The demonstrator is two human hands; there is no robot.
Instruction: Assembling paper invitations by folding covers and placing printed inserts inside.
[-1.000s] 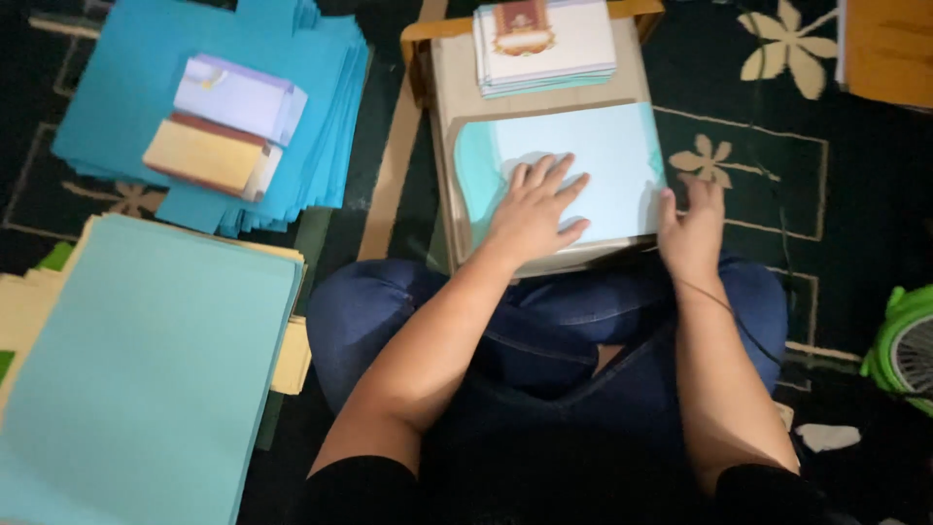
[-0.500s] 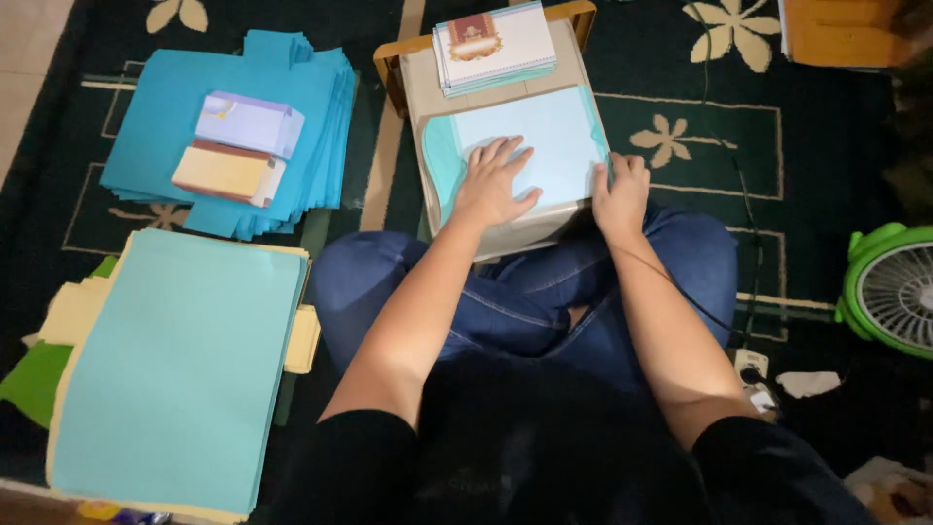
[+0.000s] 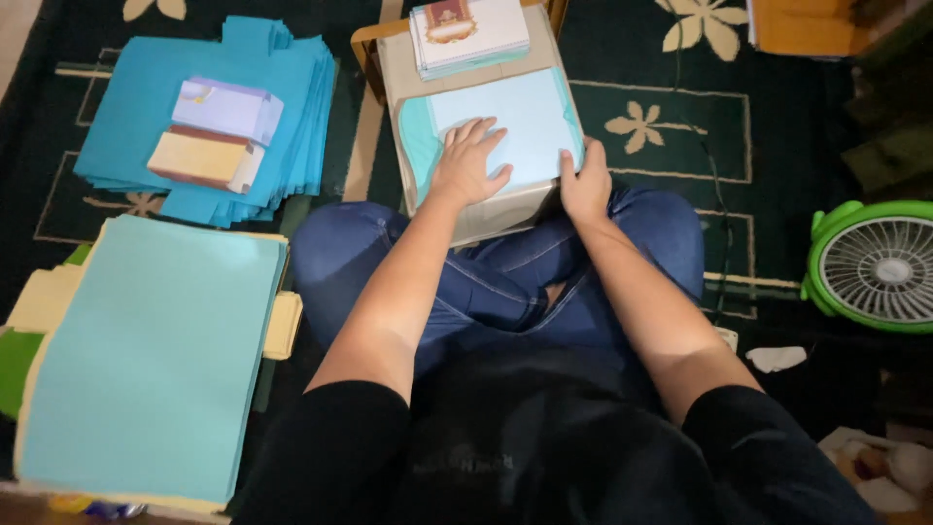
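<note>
On the small low table (image 3: 389, 68), the left hand (image 3: 468, 160) presses flat, fingers spread, on a pale blue folded sheet (image 3: 525, 122); the right hand (image 3: 586, 185) pinches its right edge. Left of the table, a stack of finished teal folds (image 3: 126, 117) lies beside unfolded teal sheets (image 3: 146, 360), so much remains

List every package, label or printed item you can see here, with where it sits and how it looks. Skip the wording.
Stack of printed cards: far end of the small table, white rectangles, red-and-gold emblem on top.
Lavender packet: on the blue paper pile at left, flat rectangle, pale purple.
Tan packet: beside the lavender one, flat rectangle, yellowish-tan with a dark edge.
No signs or screens in view.
</note>
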